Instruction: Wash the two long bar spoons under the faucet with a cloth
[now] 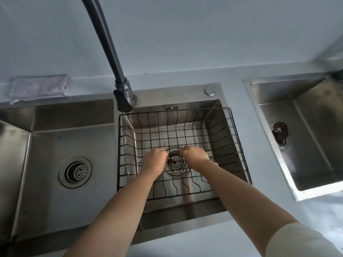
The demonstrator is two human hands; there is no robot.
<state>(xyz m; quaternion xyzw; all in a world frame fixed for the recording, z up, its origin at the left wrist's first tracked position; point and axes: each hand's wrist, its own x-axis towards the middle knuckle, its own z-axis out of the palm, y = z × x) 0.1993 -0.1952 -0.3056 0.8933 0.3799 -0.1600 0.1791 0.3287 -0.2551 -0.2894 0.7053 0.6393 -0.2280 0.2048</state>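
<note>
Where the bar spoons [178,170] lie: flat in the wire basket [219,130], centre frame.
Fingers: left hand [155,160] and right hand [194,157] curl down onto them — whether gripping, I cannot tell.
Do well: pinch stems, lift level — cloth [39,88] waits upper left.

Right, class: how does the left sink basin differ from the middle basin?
The middle basin holds a black wire basket; the left basin holds none. The left hand and right hand work at a bar spoon inside the middle basin; the left basin has no hands in it. Both are steel, each with a round strainer drain.
</note>
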